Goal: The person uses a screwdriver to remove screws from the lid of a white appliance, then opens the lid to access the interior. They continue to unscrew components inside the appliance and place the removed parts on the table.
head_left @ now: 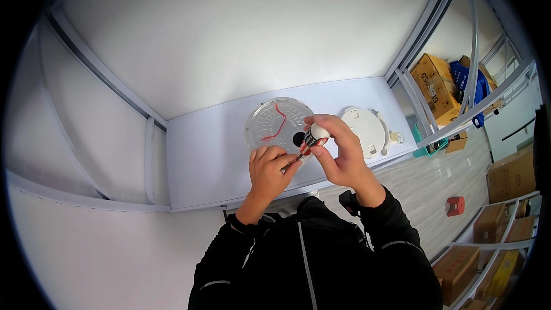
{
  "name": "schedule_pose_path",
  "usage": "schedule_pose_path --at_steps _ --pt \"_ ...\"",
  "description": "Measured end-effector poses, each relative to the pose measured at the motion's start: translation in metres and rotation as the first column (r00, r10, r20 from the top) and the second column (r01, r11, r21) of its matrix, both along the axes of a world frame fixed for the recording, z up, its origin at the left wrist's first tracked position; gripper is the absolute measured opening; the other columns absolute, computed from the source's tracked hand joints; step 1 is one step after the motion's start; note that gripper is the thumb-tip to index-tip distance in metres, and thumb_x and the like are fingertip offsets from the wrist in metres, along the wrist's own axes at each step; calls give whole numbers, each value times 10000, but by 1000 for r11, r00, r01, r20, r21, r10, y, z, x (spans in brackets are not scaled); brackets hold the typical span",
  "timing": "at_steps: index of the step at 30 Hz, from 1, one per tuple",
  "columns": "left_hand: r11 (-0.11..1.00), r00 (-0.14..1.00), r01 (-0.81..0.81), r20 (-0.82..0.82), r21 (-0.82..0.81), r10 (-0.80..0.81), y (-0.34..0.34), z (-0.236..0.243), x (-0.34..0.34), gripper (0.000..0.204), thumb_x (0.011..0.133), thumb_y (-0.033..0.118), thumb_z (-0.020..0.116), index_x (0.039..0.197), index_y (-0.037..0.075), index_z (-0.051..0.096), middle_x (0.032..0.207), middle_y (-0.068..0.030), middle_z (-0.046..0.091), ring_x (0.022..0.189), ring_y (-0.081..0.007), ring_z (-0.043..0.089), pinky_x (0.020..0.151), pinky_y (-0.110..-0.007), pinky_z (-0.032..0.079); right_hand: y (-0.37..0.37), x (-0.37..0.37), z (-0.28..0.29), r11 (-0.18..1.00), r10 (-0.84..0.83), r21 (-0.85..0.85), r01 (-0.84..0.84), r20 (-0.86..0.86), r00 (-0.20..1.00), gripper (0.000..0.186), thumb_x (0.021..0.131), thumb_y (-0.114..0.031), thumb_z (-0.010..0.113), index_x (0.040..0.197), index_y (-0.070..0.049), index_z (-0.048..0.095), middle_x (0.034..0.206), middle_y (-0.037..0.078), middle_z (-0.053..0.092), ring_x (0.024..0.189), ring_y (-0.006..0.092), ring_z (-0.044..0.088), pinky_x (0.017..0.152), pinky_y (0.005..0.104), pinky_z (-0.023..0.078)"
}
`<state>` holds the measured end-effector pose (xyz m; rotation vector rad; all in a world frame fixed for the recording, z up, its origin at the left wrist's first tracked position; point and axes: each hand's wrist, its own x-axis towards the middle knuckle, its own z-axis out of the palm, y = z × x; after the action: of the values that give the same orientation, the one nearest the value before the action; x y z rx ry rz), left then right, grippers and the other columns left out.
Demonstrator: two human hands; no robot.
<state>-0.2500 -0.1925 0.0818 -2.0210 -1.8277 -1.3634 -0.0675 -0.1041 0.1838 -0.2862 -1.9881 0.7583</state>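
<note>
I see the right hand [342, 155] curled around the screwdriver [315, 137], at four o'clock on the silver disc [272, 123]. The left hand [270, 173] bends its fingers by the tip; I can't tell if they pinch anything. A white disc [363, 129] lies at three o'clock.

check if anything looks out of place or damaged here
A red object sits on the floor at right, perhaps stray. The red wire curves loosely over the round silvery disc. I see no obvious spill or damage.
</note>
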Motion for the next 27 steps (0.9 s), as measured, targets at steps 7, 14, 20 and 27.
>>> schedule_pose_path --at_steps 7,14,20,27 --pt "1000 999 -14 -32 4 15 0 0 0 198 742 263 933 856 168 802 857 69 648 856 -187 602 782 -368 411 -3 0 17 995 -68 76 66 27 997 470 875 -94 869 1305 -31 690 1252 174 706 1078 284 704 926 381 561" --pt "1000 1000 -13 -6 6 13 0 0 1 202 724 256 932 853 174 798 863 79 658 858 -188 605 781 -369 412 -3 0 19 1000 -16 15 15 84 996 505 830 -108 909 1291 -27 720 1149 157 724 1013 268 708 903 373 563" --pt "1000 1000 -24 -7 5 24 1 0 2 194 727 269 932 832 176 798 865 82 661 859 -185 605 778 -370 409 -4 -7 21 999 53 3 -53 23 998 461 892 -90 826 1328 -13 697 1178 173 724 998 278 710 937 386 567" --pt "1000 1000 -21 -3 -2 21 -1 -2 1 203 740 283 934 834 166 798 875 77 675 857 -193 601 778 -370 411 -1 -3 9 997 -68 52 65 50 996 500 920 -41 753 1409 -17 649 1193 185 706 1053 286 685 949 402 554"
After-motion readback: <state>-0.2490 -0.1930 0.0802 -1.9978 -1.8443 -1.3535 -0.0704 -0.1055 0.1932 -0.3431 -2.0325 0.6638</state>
